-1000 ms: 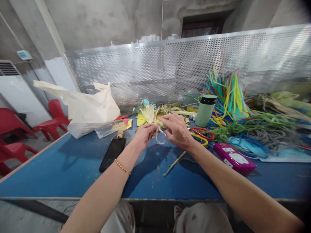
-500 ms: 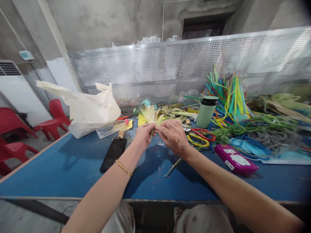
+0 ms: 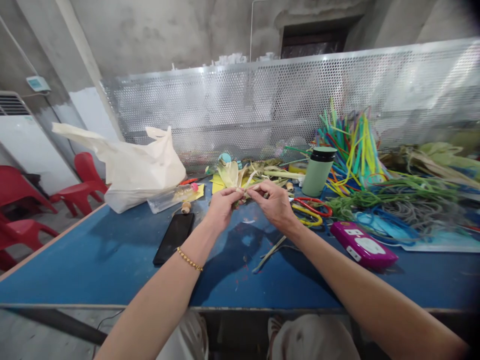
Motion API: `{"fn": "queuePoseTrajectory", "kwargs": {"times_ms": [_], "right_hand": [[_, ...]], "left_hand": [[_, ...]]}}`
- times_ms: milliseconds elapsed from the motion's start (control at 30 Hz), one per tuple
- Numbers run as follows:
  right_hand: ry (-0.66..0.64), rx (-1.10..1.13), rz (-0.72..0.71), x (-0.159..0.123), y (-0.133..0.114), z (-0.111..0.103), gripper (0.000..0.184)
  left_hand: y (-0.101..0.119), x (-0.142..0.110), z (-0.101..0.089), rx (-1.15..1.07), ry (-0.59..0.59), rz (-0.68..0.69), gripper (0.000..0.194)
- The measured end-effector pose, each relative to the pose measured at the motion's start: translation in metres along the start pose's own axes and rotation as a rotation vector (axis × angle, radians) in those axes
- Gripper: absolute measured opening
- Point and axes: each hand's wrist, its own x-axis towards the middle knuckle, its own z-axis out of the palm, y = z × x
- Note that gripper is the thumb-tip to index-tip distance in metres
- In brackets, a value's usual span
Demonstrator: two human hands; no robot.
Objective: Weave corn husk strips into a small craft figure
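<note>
My left hand (image 3: 225,204) is closed around the base of a bunch of pale, husk-like leaves (image 3: 230,175) that fan out upward above my fingers. Pressed close beside it, my right hand (image 3: 272,202) pinches at the same base; a thin pale strip (image 3: 249,179) rises near its fingertips. Which end of the strip the right fingers grip is too small to make out. Both hands are above the blue table (image 3: 123,277). Just right of my right hand lie scissors with red handles (image 3: 315,206) and a yellow-handled pair (image 3: 311,219).
A white plastic bag (image 3: 138,170) and black phone (image 3: 174,239) lie left. Rightward are a green tumbler (image 3: 318,171), a purple box (image 3: 362,245), green cords (image 3: 405,197) and colourful strips (image 3: 360,155). A perforated metal panel (image 3: 225,110) runs along the back.
My right hand has shifted from covering the leaf base, through a pinch close to the left fingers, to a pinch slightly further right. The left hand keeps its hold on the leaves.
</note>
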Motion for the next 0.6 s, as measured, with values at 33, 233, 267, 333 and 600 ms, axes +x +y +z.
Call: {"fn": "queuePoseTrajectory", "kwargs": {"times_ms": [33, 233, 267, 333, 600], "right_hand": [[0.001, 0.011, 0.025, 0.0, 0.001, 0.0, 0.014], [-0.064, 0.094, 0.126, 0.002, 0.005, -0.001, 0.023], [-0.074, 0.111, 0.141, 0.002, 0.006, -0.001, 0.025], [-0.094, 0.148, 0.172, 0.003, 0.008, 0.0, 0.028], [-0.147, 0.17, 0.191, 0.007, 0.011, -0.003, 0.028]], "left_hand": [[0.0, 0.0, 0.0, 0.002, -0.005, -0.002, 0.017], [0.0, -0.001, -0.001, 0.057, -0.032, -0.018, 0.016], [0.0, 0.0, -0.001, 0.067, -0.039, -0.019, 0.015], [-0.001, 0.0, -0.002, 0.082, -0.038, -0.019, 0.015], [-0.001, 0.001, -0.004, 0.18, -0.043, -0.01, 0.014]]}}
